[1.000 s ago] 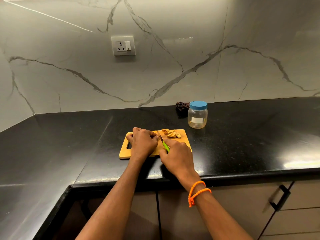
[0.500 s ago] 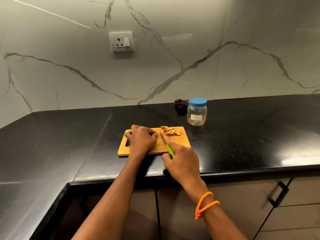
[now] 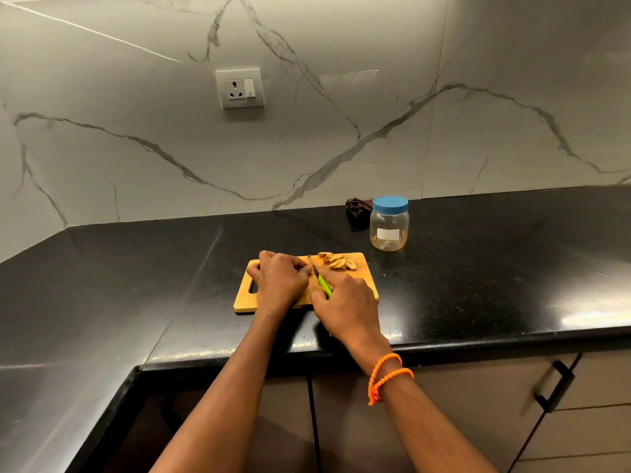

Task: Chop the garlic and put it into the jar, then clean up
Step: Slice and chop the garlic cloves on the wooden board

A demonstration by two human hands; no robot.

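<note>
Gripping the green-handled knife, the right hand sets the blade on the wooden cutting board just beside the left hand, whose fingers are curled down on the board; what they hold under them is hidden. A small heap of cut garlic pieces lies at the board's far edge. Beyond it on the black table stands the clear jar, its blue lid on, a dark crumpled thing beside it.

Bare forearms, no sleeves; orange beaded cord bracelet looped twice round right wrist.
</note>
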